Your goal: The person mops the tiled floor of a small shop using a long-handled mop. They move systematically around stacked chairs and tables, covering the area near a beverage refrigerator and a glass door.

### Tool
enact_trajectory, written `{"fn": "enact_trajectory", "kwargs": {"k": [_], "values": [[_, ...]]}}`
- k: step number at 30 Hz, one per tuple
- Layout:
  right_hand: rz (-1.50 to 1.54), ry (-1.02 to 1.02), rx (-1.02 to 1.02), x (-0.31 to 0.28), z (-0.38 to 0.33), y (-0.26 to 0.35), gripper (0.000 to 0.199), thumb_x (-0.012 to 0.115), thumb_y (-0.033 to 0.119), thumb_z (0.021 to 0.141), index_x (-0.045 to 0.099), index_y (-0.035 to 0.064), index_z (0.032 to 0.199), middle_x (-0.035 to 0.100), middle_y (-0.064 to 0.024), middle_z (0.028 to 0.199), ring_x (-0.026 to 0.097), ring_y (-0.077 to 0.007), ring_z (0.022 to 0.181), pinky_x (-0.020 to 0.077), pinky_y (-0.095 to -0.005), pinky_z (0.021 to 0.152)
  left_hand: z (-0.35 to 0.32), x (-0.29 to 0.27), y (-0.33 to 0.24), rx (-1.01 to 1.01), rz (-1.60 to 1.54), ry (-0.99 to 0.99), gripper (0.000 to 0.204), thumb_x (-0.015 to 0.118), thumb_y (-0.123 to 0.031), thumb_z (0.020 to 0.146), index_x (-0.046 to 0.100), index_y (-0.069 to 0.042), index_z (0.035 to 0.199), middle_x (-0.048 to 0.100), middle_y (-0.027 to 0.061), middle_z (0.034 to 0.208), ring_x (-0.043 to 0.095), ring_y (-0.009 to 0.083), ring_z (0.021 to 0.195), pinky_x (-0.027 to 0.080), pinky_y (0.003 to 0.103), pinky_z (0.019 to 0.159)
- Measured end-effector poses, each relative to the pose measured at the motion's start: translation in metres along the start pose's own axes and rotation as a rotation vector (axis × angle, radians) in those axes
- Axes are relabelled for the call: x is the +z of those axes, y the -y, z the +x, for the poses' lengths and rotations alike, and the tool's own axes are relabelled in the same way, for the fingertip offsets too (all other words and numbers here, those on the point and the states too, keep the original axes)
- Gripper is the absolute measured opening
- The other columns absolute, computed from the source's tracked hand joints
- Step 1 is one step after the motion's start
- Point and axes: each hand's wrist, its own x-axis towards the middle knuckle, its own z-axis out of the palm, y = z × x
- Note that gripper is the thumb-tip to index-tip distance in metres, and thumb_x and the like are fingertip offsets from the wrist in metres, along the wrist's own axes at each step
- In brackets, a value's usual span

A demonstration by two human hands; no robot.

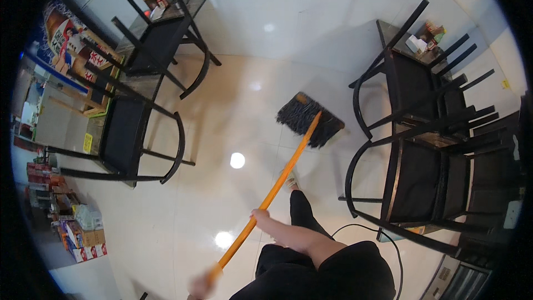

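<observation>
A broom with a long orange handle (283,169) and a black bristle head (308,119) slants across the glossy cream tile floor (222,111). My right hand (259,215) grips the handle about midway, its bare forearm coming in from the lower right. My left hand (200,285), blurred, holds the handle's upper end at the bottom edge. The bristles rest on the floor just left of a black chair (388,100). My foot (292,180) and black trouser leg stand right of the handle.
Black metal chairs and dark tables stand on both sides: one set at left (130,133), one at back left (161,33), one at right (427,183). Stacked packaged goods (78,228) line the left wall. A black cable (388,244) runs across the floor lower right.
</observation>
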Motion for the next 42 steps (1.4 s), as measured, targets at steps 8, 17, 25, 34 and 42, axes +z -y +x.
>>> {"fn": "enact_trajectory", "kwargs": {"k": [8,17,25,34,42], "values": [[0.026,-0.132,-0.376,-0.101,0.154,0.245,0.033,0.061,0.013,0.062,0.047,-0.0001,0.089,0.052,-0.0097,0.073,0.053,-0.0237,0.063,0.0456,-0.0346,0.054,0.254,-0.088,-0.158,0.31,-0.205,-0.14,0.051,0.055,-0.025,0.072,0.035,-0.008,0.115,0.057,0.012,0.077,0.056,0.0282,0.063,0.044,0.04,0.054],[-0.222,-0.294,-0.413,-0.155,0.112,0.436,0.043,0.048,0.001,0.071,0.02,0.0067,0.103,0.049,-0.0149,0.072,0.053,-0.0246,0.049,0.0463,-0.0366,0.038,0.451,-0.193,-0.362,0.001,-1.799,1.019,0.017,0.051,-0.012,0.08,0.044,-0.007,0.094,0.047,0.0038,0.068,0.051,0.0124,0.051,0.042,0.023,0.041],[-0.401,-0.269,-0.213,-0.13,0.137,0.368,0.052,0.046,-0.003,0.07,0.013,0.0064,0.11,0.05,-0.0159,0.064,0.053,-0.0249,0.044,0.0452,-0.036,0.036,0.389,-0.161,-0.311,-0.014,-1.817,0.805,0.026,0.049,-0.015,0.082,0.044,-0.004,0.104,0.049,0.0057,0.071,0.047,0.0117,0.046,0.039,0.022,0.041],[-0.449,-0.209,-0.263,-0.089,0.091,0.11,0.046,0.049,0.005,0.073,0.016,0.0022,0.105,0.05,-0.0203,0.077,0.055,-0.0284,0.05,0.0468,-0.0358,0.038,0.206,-0.082,-0.167,-0.144,-1.635,0.832,0.032,0.049,-0.017,0.082,0.043,-0.003,0.11,0.051,0.0043,0.072,0.049,0.0091,0.054,0.041,0.018,0.048],[-0.286,-0.175,-0.127,-0.017,-0.041,-0.055,0.042,0.06,0.016,0.063,0.039,-0.0035,0.093,0.053,-0.0182,0.079,0.057,-0.0265,0.069,0.0486,-0.0355,0.059,0.029,-0.034,-0.029,-0.121,-1.164,0.455,0.037,0.049,-0.027,0.08,0.043,-0.011,0.112,0.054,0.0146,0.073,0.053,0.0228,0.061,0.04,0.032,0.053]]}}
